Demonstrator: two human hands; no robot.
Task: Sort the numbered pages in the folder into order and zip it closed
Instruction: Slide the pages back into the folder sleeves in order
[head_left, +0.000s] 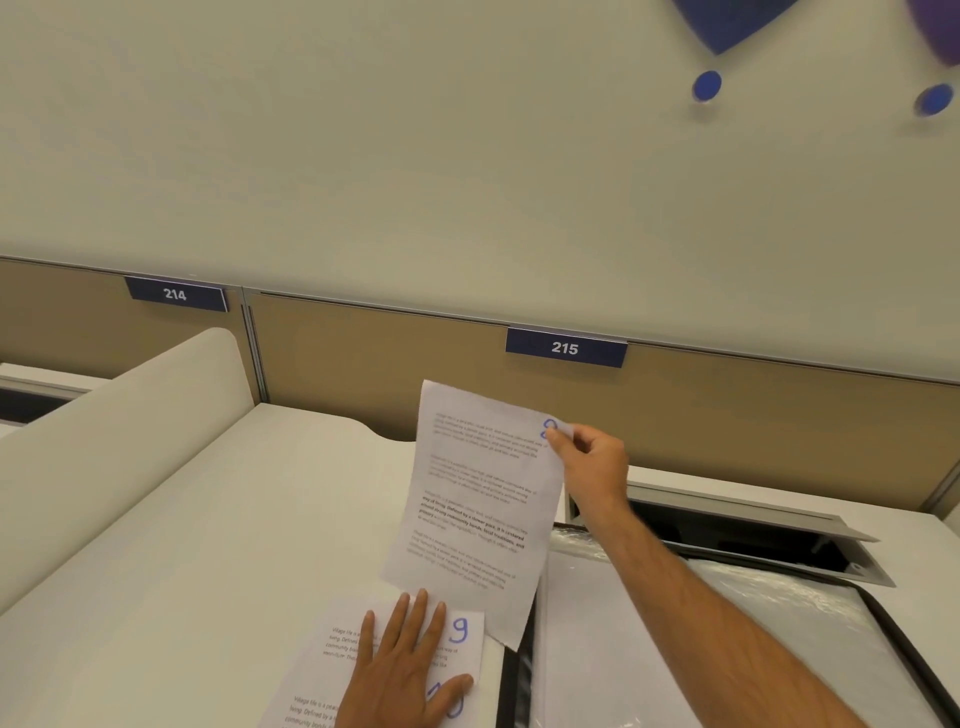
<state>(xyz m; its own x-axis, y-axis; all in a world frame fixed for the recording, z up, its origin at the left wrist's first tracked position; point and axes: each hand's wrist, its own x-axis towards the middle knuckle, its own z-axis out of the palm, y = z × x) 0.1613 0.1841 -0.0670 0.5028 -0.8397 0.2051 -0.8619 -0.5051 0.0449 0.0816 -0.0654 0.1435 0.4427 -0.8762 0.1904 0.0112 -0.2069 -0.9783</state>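
My right hand (592, 457) pinches the top right corner of a printed page (478, 509) and holds it up above the desk; a blue handwritten number at that corner is partly covered by my fingers. My left hand (405, 670) rests flat, fingers straight, on a small stack of pages (332, 649) lying on the white desk (208, 545). The top page of that stack shows a blue 9, and a lower page shows another blue number partly under my thumb. The clear zip folder (727, 623) with a black zipper edge lies open to the right.
A tan partition (363, 353) with label plates 214 and 215 runs along the back of the desk. A white curved divider (130, 415) rises on the left. An open cable hatch (753, 535) sits in the desk behind the folder.
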